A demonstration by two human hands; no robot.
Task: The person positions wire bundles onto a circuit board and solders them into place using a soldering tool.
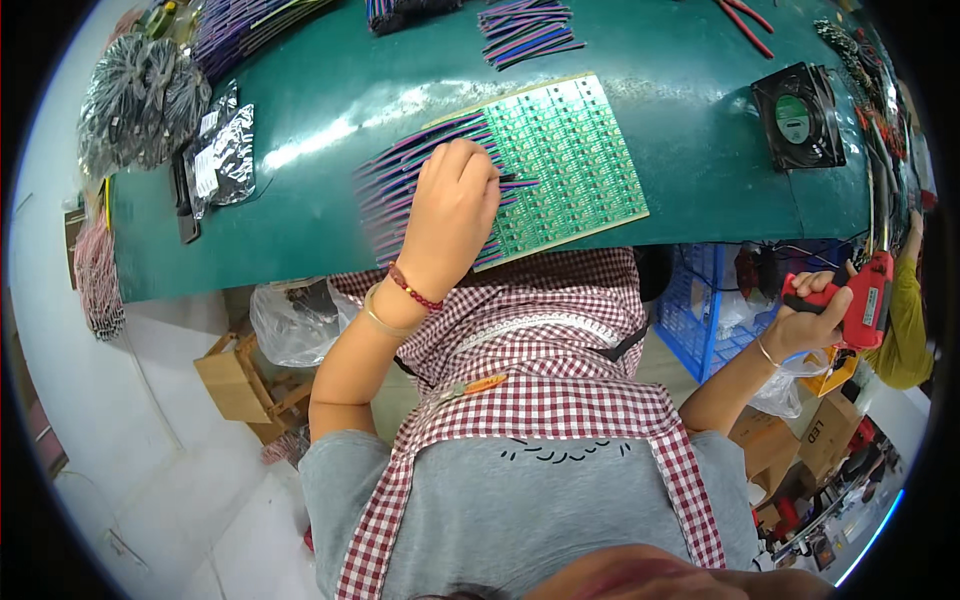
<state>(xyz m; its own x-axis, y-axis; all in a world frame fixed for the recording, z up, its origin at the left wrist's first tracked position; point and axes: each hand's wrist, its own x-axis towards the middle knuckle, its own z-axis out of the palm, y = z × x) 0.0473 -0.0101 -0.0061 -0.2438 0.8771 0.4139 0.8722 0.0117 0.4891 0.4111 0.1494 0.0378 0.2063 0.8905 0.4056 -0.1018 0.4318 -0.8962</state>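
Note:
A green circuit-board panel (570, 160) with many small repeated sections lies tilted on the bench. Purple, blue and black wires (395, 190) fan out from its left part. My left hand (450, 205) is over them, fingers curled and pinched together, with thin wire ends (522, 184) sticking out past the fingertips onto the board. Most of what lies under that hand is hidden. Off to the right, beyond the bench edge, my right hand (815, 312) grips the handle of a red soldering gun (868, 305), its metal tip pointing away from me.
At the bench's right stands a black fan (797, 118). More wire bundles (528, 30) lie at the back, with red-handled pliers (748, 25) nearby. Bagged parts (222, 150) and hanging cables (140, 105) occupy the left. A blue crate (690, 310) stands below; another person's sleeve (903, 335) shows far right.

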